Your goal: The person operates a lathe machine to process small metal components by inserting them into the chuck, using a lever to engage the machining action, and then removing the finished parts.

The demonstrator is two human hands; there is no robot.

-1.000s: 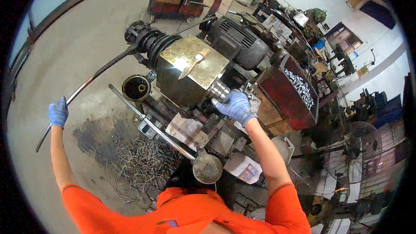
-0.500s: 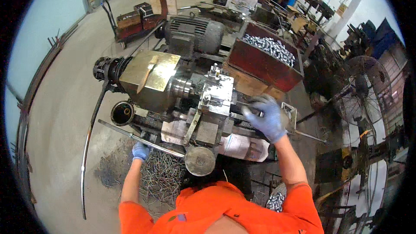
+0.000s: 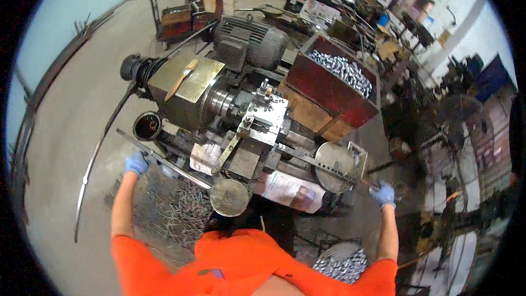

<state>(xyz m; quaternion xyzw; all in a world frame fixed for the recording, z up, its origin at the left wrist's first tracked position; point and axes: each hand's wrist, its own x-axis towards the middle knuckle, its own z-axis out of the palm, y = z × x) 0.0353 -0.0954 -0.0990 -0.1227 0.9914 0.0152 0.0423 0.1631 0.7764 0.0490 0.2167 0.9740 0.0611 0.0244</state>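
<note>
The bar slants across the machine's near left side, its right end at a round knob. The left hand, gloved, is at the bar's upper stretch; its fingers are turned away, so I cannot tell whether they grip. On the right, the right hand is at the outer end of a thin rod; its fingers are blurred, their closure unclear. A perforated strip partly hides a disc. Farther left, a brush lies on the housing. Near right, a sleeve cuts off a basin of metal parts. The fan at far right is smeared.
</note>
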